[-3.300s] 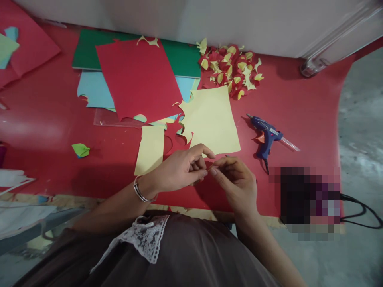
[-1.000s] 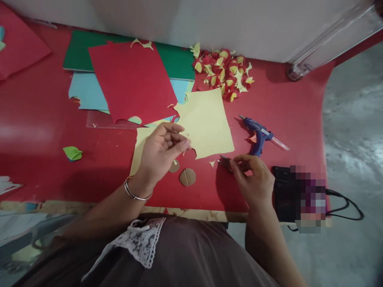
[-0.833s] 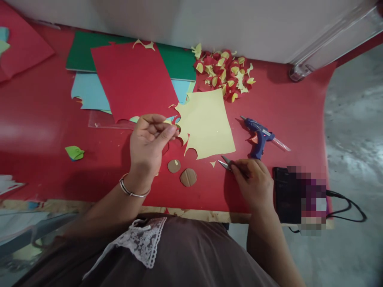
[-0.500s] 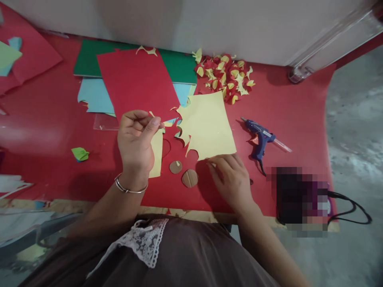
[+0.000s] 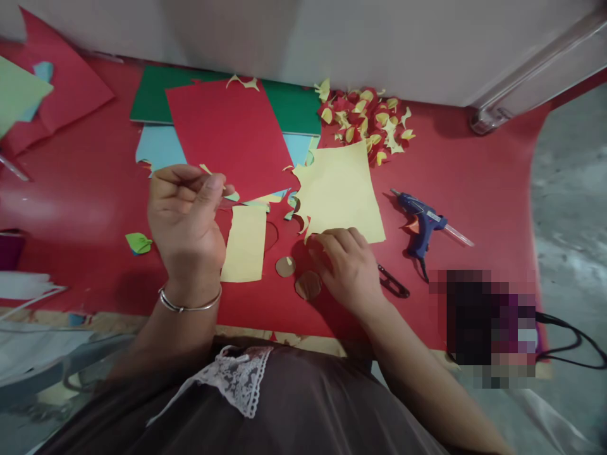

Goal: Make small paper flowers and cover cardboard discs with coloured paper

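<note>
My left hand (image 5: 187, 221) is raised over the left part of the red work surface, thumb and fingers pinched around a small yellow paper scrap (image 5: 205, 169) whose tip sticks up. My right hand (image 5: 348, 268) is low over the table with curled fingers, at the lower edge of a yellow paper sheet (image 5: 339, 189) with scalloped cuts along its left side. What those fingertips hold, if anything, is hidden. Beside this hand lie black thread snips (image 5: 394, 282), partly covered by it. Two brown cardboard discs (image 5: 308, 286) lie between my hands, near a yellow paper strip (image 5: 244, 246).
A blue glue gun (image 5: 422, 221) lies to the right, its cord running toward a blurred dark object (image 5: 474, 322). Red and yellow paper pieces (image 5: 367, 120) are heaped at the back. Red paper (image 5: 227, 133) covers a green board (image 5: 152, 95). A green leaf shape (image 5: 138, 242) lies left.
My left hand has moved left with the scrap, uncovering more of the yellow strip. My right hand has shifted left and up along the sheet's lower edge, exposing the snips. The view has shifted slightly.
</note>
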A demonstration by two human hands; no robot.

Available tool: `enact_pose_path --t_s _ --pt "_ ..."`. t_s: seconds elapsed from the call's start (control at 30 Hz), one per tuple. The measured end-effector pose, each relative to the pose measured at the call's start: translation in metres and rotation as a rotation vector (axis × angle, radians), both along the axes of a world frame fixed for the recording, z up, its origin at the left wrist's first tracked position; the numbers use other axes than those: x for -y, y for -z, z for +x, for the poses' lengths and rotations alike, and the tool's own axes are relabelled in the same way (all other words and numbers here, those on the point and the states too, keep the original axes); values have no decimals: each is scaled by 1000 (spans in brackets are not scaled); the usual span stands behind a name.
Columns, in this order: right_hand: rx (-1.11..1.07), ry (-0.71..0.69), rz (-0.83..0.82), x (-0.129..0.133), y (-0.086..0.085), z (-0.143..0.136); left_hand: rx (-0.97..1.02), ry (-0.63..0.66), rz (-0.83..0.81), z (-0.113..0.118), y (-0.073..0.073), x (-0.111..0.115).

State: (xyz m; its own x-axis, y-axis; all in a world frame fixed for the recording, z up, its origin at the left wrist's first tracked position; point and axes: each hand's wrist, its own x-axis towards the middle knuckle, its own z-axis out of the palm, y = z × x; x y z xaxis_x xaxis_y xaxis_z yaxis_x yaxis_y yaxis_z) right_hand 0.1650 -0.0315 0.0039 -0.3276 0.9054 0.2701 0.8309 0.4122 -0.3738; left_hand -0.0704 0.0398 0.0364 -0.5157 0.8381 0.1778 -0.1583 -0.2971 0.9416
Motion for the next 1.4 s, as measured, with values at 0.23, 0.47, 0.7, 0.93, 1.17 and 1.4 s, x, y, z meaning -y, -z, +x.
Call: enact_pose_path --t_s 0.23,0.47,0.7,0.93,1.17,1.4 --pt "44 -347 53 4 -3 -55 -5 -75 12 -26 14 -14" --pt "-141 -288 163 -6 -5 -51 -5 -113 31 -31 21 -17" --pt "-563 171 99 -9 -24 -13 -30 -177 43 -31 22 -21" --pt "-354 -59 -42 19 -3 7 -55 70 -21 -11 19 -6" --pt "-165 163 -10 25 -1 36 -87 368 -109 8 21 6" --pt "97 558 9 6 11 69 -75 341 -96 6 23 7"
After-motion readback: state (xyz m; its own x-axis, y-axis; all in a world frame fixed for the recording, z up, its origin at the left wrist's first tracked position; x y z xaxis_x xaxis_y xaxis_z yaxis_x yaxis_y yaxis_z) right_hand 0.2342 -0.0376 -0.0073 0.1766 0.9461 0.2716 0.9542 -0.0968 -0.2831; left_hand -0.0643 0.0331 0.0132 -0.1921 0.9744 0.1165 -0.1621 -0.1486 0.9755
